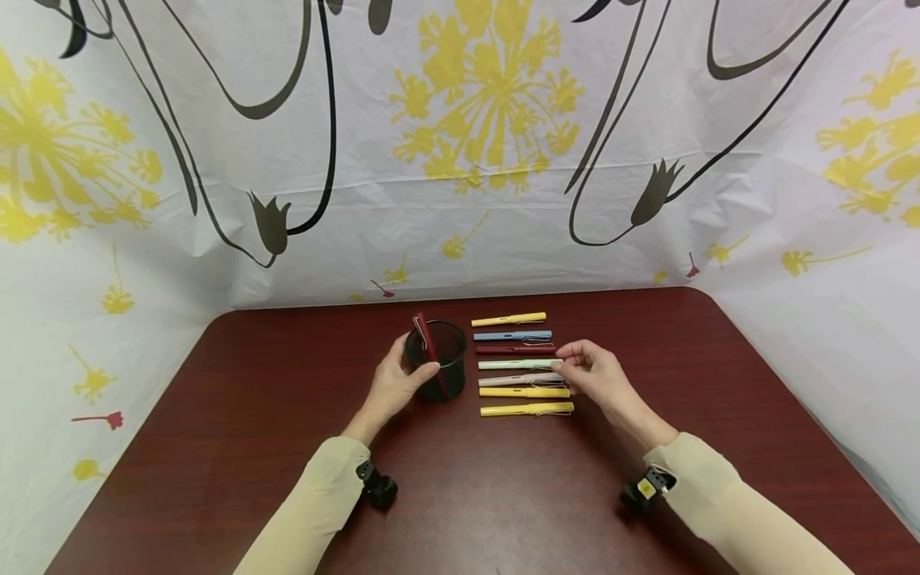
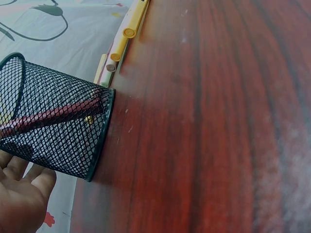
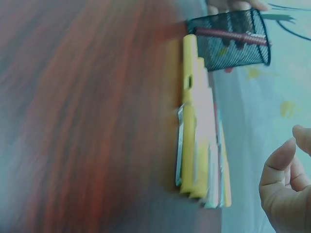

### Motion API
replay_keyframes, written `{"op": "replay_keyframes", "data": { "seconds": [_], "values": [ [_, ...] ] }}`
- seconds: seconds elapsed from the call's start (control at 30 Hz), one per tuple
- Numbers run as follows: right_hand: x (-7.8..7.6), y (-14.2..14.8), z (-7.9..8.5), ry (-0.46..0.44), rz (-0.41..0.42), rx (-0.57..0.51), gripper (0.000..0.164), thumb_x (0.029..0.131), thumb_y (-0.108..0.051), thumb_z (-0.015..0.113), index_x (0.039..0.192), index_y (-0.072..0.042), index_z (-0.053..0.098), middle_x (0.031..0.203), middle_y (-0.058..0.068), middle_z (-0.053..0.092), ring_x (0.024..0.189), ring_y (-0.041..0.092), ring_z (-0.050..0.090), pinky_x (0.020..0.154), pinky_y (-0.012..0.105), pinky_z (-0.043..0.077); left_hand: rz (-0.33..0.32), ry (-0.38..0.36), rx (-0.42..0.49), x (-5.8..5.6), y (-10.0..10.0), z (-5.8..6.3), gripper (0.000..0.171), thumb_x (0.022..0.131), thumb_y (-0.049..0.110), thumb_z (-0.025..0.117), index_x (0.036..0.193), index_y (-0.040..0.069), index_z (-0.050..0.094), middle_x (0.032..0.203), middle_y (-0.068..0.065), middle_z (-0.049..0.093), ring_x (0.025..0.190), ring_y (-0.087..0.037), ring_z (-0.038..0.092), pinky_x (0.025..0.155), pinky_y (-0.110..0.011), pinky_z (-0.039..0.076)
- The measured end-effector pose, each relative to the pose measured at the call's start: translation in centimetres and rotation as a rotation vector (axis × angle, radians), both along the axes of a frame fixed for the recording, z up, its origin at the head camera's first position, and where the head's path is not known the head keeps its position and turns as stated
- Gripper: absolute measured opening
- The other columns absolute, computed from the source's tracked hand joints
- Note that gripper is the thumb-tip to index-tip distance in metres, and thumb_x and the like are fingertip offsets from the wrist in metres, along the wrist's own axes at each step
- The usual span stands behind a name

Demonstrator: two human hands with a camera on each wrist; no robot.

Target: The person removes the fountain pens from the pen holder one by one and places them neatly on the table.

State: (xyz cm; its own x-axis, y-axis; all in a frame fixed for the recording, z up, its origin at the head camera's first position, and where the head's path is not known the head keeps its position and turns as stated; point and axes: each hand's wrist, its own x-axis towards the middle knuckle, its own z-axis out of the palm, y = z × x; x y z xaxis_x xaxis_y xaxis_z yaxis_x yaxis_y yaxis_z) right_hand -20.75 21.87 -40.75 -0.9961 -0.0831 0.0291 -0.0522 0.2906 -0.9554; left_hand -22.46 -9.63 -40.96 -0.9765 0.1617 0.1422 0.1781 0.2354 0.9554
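A black mesh pen cup (image 1: 451,375) stands upright on the table, with one dark red pen (image 1: 426,337) leaning inside it. My left hand (image 1: 395,382) holds the cup from its left side, the thumb across the front. To the cup's right lies a row of pens: a yellow pen (image 1: 509,319) at the back, a blue pen (image 1: 512,336), a dark red pen (image 1: 514,350), a mint pen (image 1: 513,364), a pale pen (image 1: 516,380), then two more yellow pens. Over the clip ends hovers my right hand (image 1: 596,374), thumb and fingers bent loosely, holding nothing; the right wrist view shows it apart from the pens.
The dark red-brown wooden table (image 1: 446,495) has rounded far corners. A white sheet (image 1: 359,231) printed with yellow and grey flowers hangs behind it and at both sides. Each wrist carries a small black camera (image 1: 377,485).
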Motion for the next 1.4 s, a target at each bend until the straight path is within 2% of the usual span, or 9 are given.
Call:
{"op": "replay_keyframes", "data": {
  "seconds": [0.2,0.3,0.5,0.63,0.87,1.03,1.2,1.27,1.4],
  "values": [
    [-0.9,-2.7,1.1,0.019,0.051,-0.103,0.033,0.091,-0.012,0.062,0.114,0.009,0.051,0.083,0.001,0.055,0.061,0.010,0.051,0.058,0.027,0.049,0.009,0.003,0.017,-1.6,-0.3,-2.6,0.067,0.084,0.009,0.070,0.142,0.003,0.036,0.131,-0.025,0.052,0.120,-0.035,0.053,0.098,-0.047,0.044],
    [-1.4,-4.4,1.8,0.036,0.073,-0.129,0.036,0.091,-0.013,0.063,0.116,0.010,0.051,0.084,0.002,0.055,0.061,0.011,0.051,0.058,0.027,0.049,0.008,0.010,0.018,-1.8,-0.4,-3.0,0.068,0.084,0.011,0.071,0.142,0.006,0.036,0.131,-0.023,0.053,0.121,-0.034,0.053,0.098,-0.045,0.044],
    [-2.4,-7.6,3.2,0.068,0.103,-0.147,0.034,0.090,-0.009,0.063,0.116,0.009,0.053,0.084,0.002,0.055,0.061,0.008,0.052,0.058,0.025,0.049,0.009,0.034,0.016,-1.7,-0.4,-3.2,0.068,0.083,0.013,0.072,0.141,0.007,0.037,0.130,-0.022,0.054,0.120,-0.034,0.054,0.096,-0.046,0.045],
    [-3.1,-9.3,3.7,0.070,0.118,-0.164,0.031,0.090,-0.009,0.063,0.116,0.006,0.055,0.084,0.001,0.056,0.062,0.008,0.054,0.058,0.022,0.049,0.016,0.026,0.016,-1.7,-0.4,-3.2,0.067,0.083,0.014,0.072,0.140,0.008,0.038,0.129,-0.021,0.055,0.119,-0.032,0.055,0.097,-0.045,0.045],
    [-4.2,-11.7,4.1,0.064,0.115,-0.172,0.024,0.089,-0.011,0.065,0.111,-0.002,0.060,0.086,0.003,0.058,0.070,0.015,0.059,0.066,0.034,0.055,0.027,0.023,0.018,-1.8,-0.3,-3.2,0.067,0.083,0.014,0.073,0.140,0.008,0.039,0.130,-0.020,0.054,0.118,-0.031,0.055,0.097,-0.045,0.045],
    [-4.7,-13.1,4.1,0.078,0.115,-0.172,0.025,0.088,-0.010,0.066,0.111,0.000,0.060,0.087,0.004,0.060,0.073,0.013,0.061,0.068,0.031,0.055,0.028,0.023,0.009,-1.8,-0.3,-3.3,0.067,0.083,0.015,0.073,0.140,0.008,0.039,0.130,-0.020,0.055,0.118,-0.031,0.056,0.098,-0.044,0.045],
    [-5.1,-14.4,4.2,0.090,0.122,-0.172,0.026,0.088,-0.006,0.065,0.111,0.003,0.060,0.093,0.012,0.063,0.084,0.028,0.064,0.071,0.031,0.056,0.027,0.026,0.009,-1.9,-0.3,-3.3,0.068,0.083,0.015,0.073,0.141,0.007,0.038,0.131,-0.021,0.053,0.118,-0.031,0.055,0.098,-0.045,0.044],
    [-5.3,-15.0,4.2,0.098,0.115,-0.153,0.027,0.087,-0.005,0.065,0.112,0.005,0.059,0.095,0.014,0.063,0.086,0.030,0.064,0.072,0.032,0.057,0.026,0.026,0.011,-1.9,-0.2,-3.2,0.067,0.083,0.015,0.073,0.141,0.007,0.038,0.131,-0.021,0.053,0.119,-0.031,0.054,0.099,-0.044,0.043],
    [-5.8,-16.0,4.2,0.130,0.100,-0.087,0.029,0.085,-0.003,0.067,0.111,0.007,0.060,0.093,0.018,0.065,0.080,0.023,0.066,0.068,0.031,0.057,0.021,0.022,0.007,-2.0,-0.2,-3.1,0.066,0.084,0.011,0.071,0.141,0.005,0.037,0.133,-0.021,0.051,0.120,-0.031,0.053,0.100,-0.043,0.043]
  ]
}}
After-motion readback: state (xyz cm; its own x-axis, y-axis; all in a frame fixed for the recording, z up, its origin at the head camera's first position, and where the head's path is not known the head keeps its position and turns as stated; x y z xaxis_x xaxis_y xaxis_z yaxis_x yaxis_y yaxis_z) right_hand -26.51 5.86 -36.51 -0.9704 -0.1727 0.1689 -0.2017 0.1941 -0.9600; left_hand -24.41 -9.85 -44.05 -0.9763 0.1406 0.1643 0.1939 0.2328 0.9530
